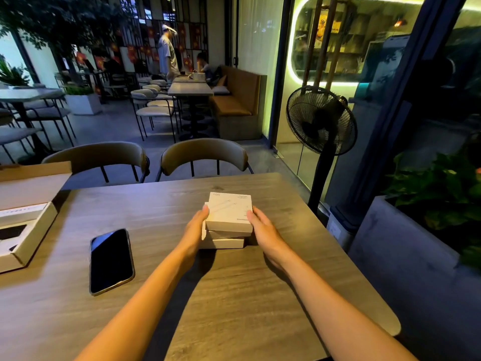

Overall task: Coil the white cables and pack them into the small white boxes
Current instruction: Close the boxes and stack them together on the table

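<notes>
Forearms reaching in from the near edge of the table [234, 295]. Left hand [194, 230] and right hand [263, 227] pressed flat against opposite sides of a stack of boxes [227, 220], clasping it between them, near the far right corner. Three boxes visible, slightly skewed, lids shut. Phone [111, 261] face up, left of the arms. Open carton [28, 230] at the left edge.

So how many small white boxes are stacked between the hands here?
3, in one stack on the table: top box, skewed; middle box, only an edge showing; bottom box. Left hand and right hand flank it. More could be hidden.
</notes>
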The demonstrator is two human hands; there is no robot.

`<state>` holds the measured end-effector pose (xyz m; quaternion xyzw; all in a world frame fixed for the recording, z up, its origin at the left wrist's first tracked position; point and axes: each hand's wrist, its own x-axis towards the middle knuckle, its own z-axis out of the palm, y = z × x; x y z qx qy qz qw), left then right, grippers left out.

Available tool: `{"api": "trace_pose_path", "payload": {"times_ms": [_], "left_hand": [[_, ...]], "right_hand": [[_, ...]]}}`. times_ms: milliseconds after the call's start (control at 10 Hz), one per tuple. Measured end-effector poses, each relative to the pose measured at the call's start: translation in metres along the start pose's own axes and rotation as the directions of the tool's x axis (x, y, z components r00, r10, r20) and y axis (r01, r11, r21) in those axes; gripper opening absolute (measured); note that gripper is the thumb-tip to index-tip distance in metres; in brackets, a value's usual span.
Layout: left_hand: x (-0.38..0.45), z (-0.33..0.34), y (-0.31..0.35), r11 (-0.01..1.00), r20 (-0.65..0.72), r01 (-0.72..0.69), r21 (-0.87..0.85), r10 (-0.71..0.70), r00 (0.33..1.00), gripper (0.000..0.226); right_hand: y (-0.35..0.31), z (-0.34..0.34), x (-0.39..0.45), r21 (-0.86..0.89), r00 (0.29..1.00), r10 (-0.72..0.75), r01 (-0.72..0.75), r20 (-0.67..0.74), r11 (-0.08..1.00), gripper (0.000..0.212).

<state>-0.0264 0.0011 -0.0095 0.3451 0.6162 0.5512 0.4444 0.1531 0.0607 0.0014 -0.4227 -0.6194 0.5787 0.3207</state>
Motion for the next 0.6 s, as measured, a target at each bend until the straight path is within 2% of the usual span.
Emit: {"api": "trace_pose_path", "payload": {"times_ms": [100, 200, 300, 400, 500, 600], "left_hand": [[-0.003, 0.011, -0.006, 0.997, 0.015, 0.001, -0.071, 0.0, 1.0, 0.049], [-0.01, 0.023, -0.006, 0.99, 0.002, 0.002, -0.138, -0.002, 1.0, 0.045], [-0.011, 0.026, -0.011, 0.98, -0.01, -0.027, -0.195, 0.025, 1.0, 0.044], [-0.008, 0.025, -0.015, 0.978, 0.022, -0.03, -0.208, 0.036, 0.999, 0.061], [-0.006, 0.023, -0.013, 0.994, 0.007, -0.016, -0.109, 0.017, 1.0, 0.067], [0.001, 0.017, 0.003, 0.995, -0.078, -0.062, -0.075, 0.057, 0.995, 0.101]], "right_hand": [[0.005, 0.009, 0.009, -0.004, 1.0, 0.016, -0.016, -0.025, 1.0, 0.05], [0.009, 0.019, 0.009, -0.102, 0.997, -0.007, -0.001, -0.073, 0.995, 0.066], [0.009, 0.025, 0.003, -0.122, 0.996, -0.007, -0.004, -0.091, 0.993, 0.072], [0.01, 0.021, 0.002, -0.116, 0.993, -0.008, -0.006, -0.121, 0.993, 0.085], [0.007, 0.018, -0.003, -0.138, 0.99, -0.017, -0.003, -0.143, 0.99, 0.073], [-0.007, 0.011, -0.005, -0.228, 0.984, -0.053, 0.014, -0.168, 0.974, 0.083]]}}
